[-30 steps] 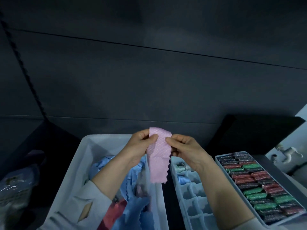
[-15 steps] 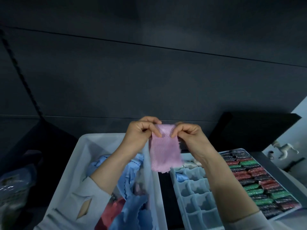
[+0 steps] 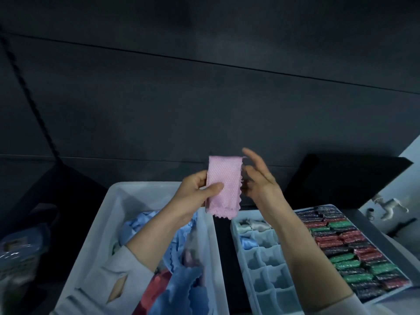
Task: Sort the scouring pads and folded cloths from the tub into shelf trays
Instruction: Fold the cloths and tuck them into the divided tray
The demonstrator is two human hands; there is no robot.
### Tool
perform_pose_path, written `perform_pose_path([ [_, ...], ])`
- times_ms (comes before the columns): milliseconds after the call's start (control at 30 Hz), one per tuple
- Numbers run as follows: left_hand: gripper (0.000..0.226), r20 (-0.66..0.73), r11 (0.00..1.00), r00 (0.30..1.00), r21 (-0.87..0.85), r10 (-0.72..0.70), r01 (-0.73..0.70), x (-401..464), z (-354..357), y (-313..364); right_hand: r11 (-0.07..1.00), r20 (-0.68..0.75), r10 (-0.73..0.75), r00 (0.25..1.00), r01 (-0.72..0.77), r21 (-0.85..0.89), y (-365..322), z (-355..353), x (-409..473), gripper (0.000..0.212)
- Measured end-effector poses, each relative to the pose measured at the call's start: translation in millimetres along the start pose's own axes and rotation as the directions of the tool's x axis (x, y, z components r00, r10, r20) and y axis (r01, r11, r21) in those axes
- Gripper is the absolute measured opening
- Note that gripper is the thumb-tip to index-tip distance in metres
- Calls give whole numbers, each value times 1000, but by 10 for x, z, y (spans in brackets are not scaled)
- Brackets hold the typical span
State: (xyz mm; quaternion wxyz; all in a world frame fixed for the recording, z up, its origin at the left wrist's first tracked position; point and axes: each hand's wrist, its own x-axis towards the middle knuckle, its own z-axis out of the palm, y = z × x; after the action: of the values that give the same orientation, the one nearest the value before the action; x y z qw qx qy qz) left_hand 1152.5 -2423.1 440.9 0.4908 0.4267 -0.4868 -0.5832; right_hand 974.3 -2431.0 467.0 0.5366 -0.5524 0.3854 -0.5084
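Dark wall (image 3: 204, 98); white tap (image 3: 389, 204)

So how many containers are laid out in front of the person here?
3: the tub of loose cloths on the left, the divided tray in the middle, and the scouring-pad tray on the right. Others may sit out of frame.

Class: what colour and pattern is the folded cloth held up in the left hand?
Pale pink dotted cloth, in the head view.
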Motion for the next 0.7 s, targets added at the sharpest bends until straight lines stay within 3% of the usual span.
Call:
perform_pose_path([
  [100,25,-59,997,998,-72,-16,12,29,5,18,994,45,94,995,-91,-60,111,-12,-63,45],
  [167,27,-57,997,997,-48,-58,55,15,-4,24,993,49,38,998,-32,-116,168,-23,-79,49],
  [267,34,-31,993,993,20,-115,116,11,-22,-7,981,89,-45,995,61,-185,184,-65,-87,31],
  [433,32,-48,983,987,-109,-156,150,33,3,1,960,284,-25,959,102,-260,198,-103,-152,41],
  [533,32,-13,969,983,-172,-184,179,28,21,-8,942,199,-70,978,130,-310,259,-108,-125,34],
  [633,35,22,966,982,-179,-186,187,27,27,-52,952,62,-57,996,73,-298,312,-105,-111,10],
  [700,41,18,976,987,-146,-159,160,12,41,-108,964,-7,-4,1000,2,-265,344,-98,-124,15],
])
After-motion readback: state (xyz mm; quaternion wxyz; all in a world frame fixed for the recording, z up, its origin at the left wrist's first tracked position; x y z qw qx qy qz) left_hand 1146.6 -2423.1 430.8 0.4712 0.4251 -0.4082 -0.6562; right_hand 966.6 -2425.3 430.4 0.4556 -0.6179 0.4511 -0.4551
